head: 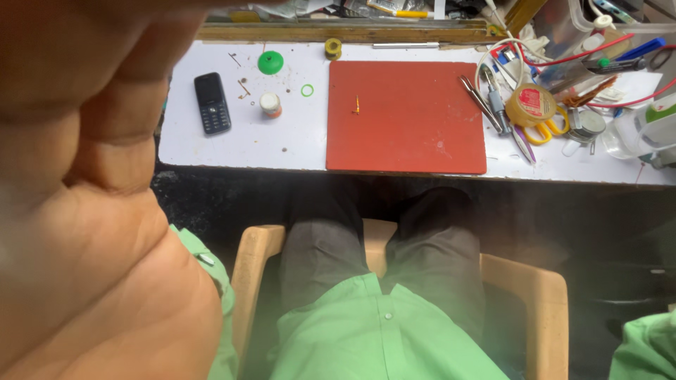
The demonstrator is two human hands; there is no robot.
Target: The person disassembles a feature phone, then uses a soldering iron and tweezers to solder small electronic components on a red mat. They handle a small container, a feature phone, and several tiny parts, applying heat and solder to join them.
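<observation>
The left hand (84, 197) is raised right up close to the camera, a big blurred shape filling the whole left side of the view. It touches nothing that shows, and its fingers (120, 134) look curled in toward the palm, though I cannot tell whether they are closed on anything. The right hand is out of view; only a bit of green sleeve (644, 348) shows at the near right corner.

The person sits in a pale wooden chair (257, 267), green shirt (373, 331) and dark trousers (436, 246) below, knees tucked under the white desk (239, 141). In the middle of the desk lies a red mat (408, 134), and on its far left part rests a tiny yellowish part (357, 105). Nearest the raised hand, on the left of the desk, lies a black phone (212, 103). Just right of it stands a small white-capped bottle (270, 104), with a green cap (270, 62) farther back and a thin green ring (307, 90) beside the mat. A small yellow spool (333, 48) sits at the far edge. To the right of the mat is a clutter of metal tools (486, 105), a roll of tape (530, 104) over yellow-handled scissors (553, 129), and red wires (584, 56).
</observation>
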